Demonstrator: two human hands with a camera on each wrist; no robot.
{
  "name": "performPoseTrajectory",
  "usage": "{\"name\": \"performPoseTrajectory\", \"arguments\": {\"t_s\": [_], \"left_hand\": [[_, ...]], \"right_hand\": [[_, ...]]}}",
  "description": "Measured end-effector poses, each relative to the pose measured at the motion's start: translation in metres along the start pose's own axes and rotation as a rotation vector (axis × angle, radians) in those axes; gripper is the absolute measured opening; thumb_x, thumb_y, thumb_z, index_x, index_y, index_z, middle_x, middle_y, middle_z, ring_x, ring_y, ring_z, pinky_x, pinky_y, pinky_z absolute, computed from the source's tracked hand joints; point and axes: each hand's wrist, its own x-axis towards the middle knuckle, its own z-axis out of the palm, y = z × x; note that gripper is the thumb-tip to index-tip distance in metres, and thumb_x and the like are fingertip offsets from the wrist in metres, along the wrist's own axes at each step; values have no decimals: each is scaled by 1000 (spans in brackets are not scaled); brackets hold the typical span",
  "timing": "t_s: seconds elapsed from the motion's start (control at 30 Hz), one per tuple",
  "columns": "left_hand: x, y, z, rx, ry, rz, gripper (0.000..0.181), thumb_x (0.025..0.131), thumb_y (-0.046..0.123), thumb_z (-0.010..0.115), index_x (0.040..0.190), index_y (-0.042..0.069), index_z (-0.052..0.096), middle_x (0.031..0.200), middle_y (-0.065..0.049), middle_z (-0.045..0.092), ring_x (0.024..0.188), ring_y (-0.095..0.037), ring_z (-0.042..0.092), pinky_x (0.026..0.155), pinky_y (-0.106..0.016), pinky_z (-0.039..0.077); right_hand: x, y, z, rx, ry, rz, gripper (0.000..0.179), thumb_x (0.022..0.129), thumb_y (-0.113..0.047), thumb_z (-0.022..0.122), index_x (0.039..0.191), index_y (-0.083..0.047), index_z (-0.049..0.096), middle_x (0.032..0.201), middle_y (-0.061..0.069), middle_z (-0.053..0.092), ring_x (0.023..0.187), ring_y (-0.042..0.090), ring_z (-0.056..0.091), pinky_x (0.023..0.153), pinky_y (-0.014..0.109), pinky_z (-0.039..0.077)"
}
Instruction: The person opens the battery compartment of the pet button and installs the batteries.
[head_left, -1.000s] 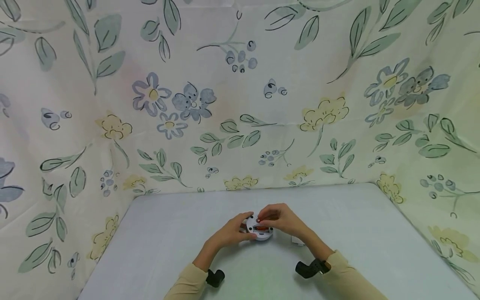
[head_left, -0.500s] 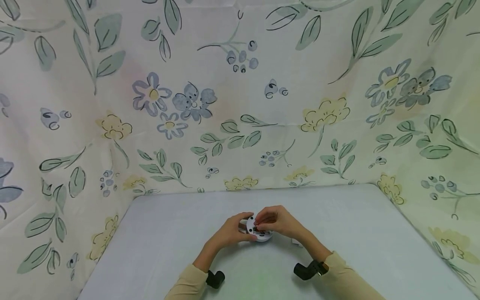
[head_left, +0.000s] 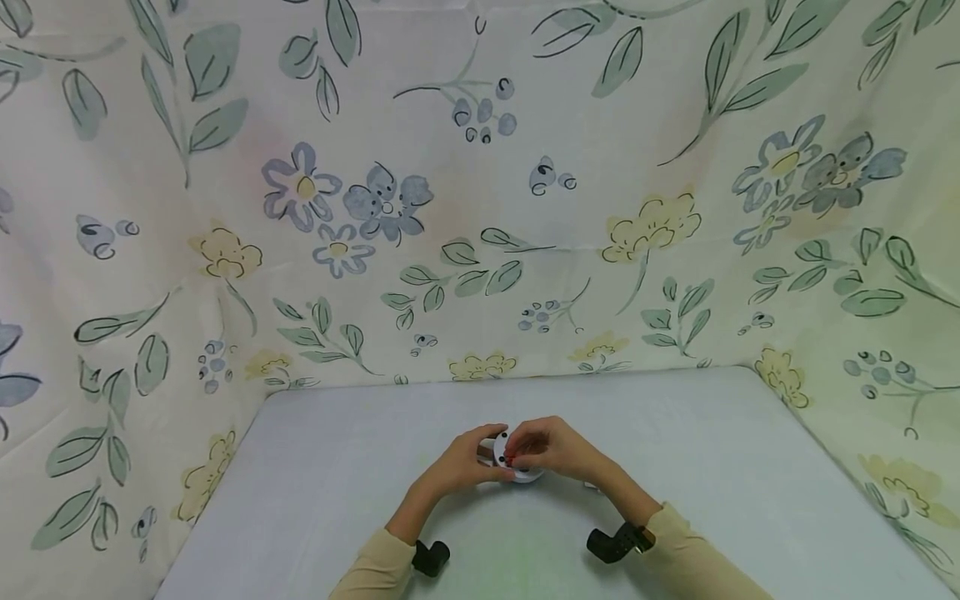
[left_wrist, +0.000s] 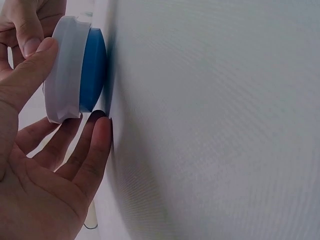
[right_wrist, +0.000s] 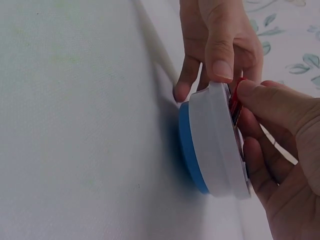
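My left hand (head_left: 463,462) grips the rim of a round white device (right_wrist: 212,142) between thumb and fingers. Its blue underside (left_wrist: 93,70) faces the table, and the open battery compartment faces up. With thumb and fingertips, my right hand (head_left: 558,447) pinches a red battery (right_wrist: 235,103) at that compartment. In the right wrist view the battery stands tilted against the opening. The right fingers cover most of the compartment in the head view, so how far the battery sits inside cannot be told.
A small white piece (head_left: 592,486) lies on the white table (head_left: 360,492), partly hidden by the right forearm. Black cameras are strapped to both wrists. A floral cloth (head_left: 450,208) hangs behind the table and along its sides.
My right hand has moved slightly left and down over the device, bringing the battery to the compartment. The orange battery seen there earlier is now hidden by the fingers. The left hand stays put.
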Motion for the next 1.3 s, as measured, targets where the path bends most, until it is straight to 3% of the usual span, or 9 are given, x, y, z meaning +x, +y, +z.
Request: {"name": "performPoseTrajectory", "arguments": {"t_s": [0.23, 0.4, 0.57, 0.77, 1.0, 1.3], "left_hand": [[1, 1, -1, 8, -18, -9, 73, 88, 18, 83, 149, -1, 47, 143, -17, 53, 107, -26, 66, 82, -28, 54], [1, 1, -1, 41, -29, -20, 73, 89, 18, 82, 150, 1, 45, 145, -15, 51, 111, -27, 64, 86, -29, 54], [1, 2, -2, 73, -35, -22, 73, 91, 19, 81, 151, 2, 44, 147, -14, 49, 113, -28, 62, 88, -30, 53], [0, 3, -3, 65, -59, -7, 72, 92, 17, 79, 152, 3, 42, 149, -15, 47, 115, -29, 61, 89, -30, 53], [1, 3, -3, 97, -69, -5, 72, 93, 19, 77, 154, 4, 41, 151, -12, 45, 118, -30, 59, 92, -34, 52], [0, 2, -3, 119, -69, -16, 72, 94, 21, 77, 153, 3, 41, 151, -12, 46, 117, -29, 59, 92, -37, 52]], "right_hand": [[-6, 2, -7, -103, 25, -37, 21, 90, -11, 80, 109, -10, 74, 104, 1, 73, 91, 22, 65, 78, 40, 56], [-13, 7, -14, -193, 38, 14, 36, 82, -21, 88, 115, -18, 73, 132, 7, 61, 123, 28, 52, 99, 58, 43], [-16, 9, -13, -193, -51, 72, 53, 78, -21, 91, 126, -25, 69, 153, 11, 42, 141, 34, 34, 106, 67, 30], [-13, 5, -9, -263, -118, 40, 57, 82, -19, 88, 135, -26, 67, 153, 8, 38, 139, 37, 30, 104, 68, 29], [-14, 1, -8, -317, -133, 30, 40, 86, -22, 85, 123, -29, 72, 151, 9, 38, 136, 38, 30, 101, 66, 32], [-14, -1, -5, -349, -114, 47, 35, 85, -24, 85, 117, -33, 75, 151, 6, 42, 135, 32, 36, 103, 60, 35]]}}
